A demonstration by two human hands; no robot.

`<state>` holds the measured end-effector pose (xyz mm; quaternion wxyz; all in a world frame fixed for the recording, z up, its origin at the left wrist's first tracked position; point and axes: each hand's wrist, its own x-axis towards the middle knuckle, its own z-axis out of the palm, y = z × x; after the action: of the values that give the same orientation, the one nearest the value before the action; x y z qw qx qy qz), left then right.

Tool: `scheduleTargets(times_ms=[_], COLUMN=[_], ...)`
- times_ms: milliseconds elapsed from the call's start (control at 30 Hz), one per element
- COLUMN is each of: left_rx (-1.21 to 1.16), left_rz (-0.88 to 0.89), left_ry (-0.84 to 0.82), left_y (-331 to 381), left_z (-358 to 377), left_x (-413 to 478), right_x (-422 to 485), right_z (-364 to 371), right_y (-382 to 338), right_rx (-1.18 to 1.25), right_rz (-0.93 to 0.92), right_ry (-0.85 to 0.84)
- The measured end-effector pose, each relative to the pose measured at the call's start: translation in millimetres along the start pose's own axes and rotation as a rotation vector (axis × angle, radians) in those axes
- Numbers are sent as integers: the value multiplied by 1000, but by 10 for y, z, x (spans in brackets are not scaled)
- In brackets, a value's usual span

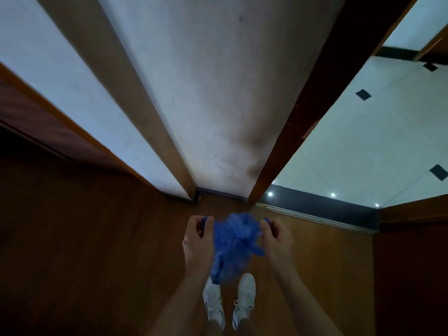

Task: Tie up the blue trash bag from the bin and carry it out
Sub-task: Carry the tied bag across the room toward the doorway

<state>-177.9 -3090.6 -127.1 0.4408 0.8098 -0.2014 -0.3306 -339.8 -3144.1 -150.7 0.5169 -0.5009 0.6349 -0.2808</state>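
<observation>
Head view: the blue trash bag (230,246) hangs at 6 o'clock, above white shoes (244,297) and the wooden floor (97,238). It looks soft, thin and probably light; the gathered top flaps are the places to hold. The left hand (197,236) is closed on the flap at the bag's 10 o'clock, the right hand (275,235) on the flap at its 2 o'clock. The plastic is crinkled, translucent blue, bunched at the neck; whether a knot exists is hard to tell in the blur. A tiled doorway (363,141) opens at 2 o'clock
</observation>
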Motion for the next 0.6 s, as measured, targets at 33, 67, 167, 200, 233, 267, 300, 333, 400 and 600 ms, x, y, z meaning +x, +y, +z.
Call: scheduleTargets(times_ms=[33, 67, 167, 200, 233, 267, 300, 333, 400, 600], left_rx=[9, 16, 41, 40, 29, 22, 27, 34, 49, 80], left_rz=[-5, -16, -62, -95, -140, -186, -215, -227, -224, -121], left_ry=[-21, -38, -84, -90, -96, -100, -107, -114, -119, -120], left_y=[-139, -295, -801, -983, -1144, -1291, -1438, -1565, -1792, -2096], left_z=[93, 184, 480, 590, 717, 841, 952, 1056, 1223, 1462], left_x=[63, 127, 423, 548, 675, 796, 909, 1015, 1202, 1613], right_x=[51, 106, 365, 486, 624, 762, 894, 1017, 1222, 1580], right_z=[75, 146, 387, 475, 556, 630, 696, 750, 831, 1009], right_y=[148, 302, 806, 989, 1161, 1328, 1490, 1623, 1861, 2071], right_rx=[1, 0, -32, -41, -47, -54, -63, -69, -60, -18], right_rz=[19, 32, 63, 80, 91, 96, 97, 93, 96, 69], right_ry=[1, 0, 27, 32, 39, 43, 47, 52, 76, 117])
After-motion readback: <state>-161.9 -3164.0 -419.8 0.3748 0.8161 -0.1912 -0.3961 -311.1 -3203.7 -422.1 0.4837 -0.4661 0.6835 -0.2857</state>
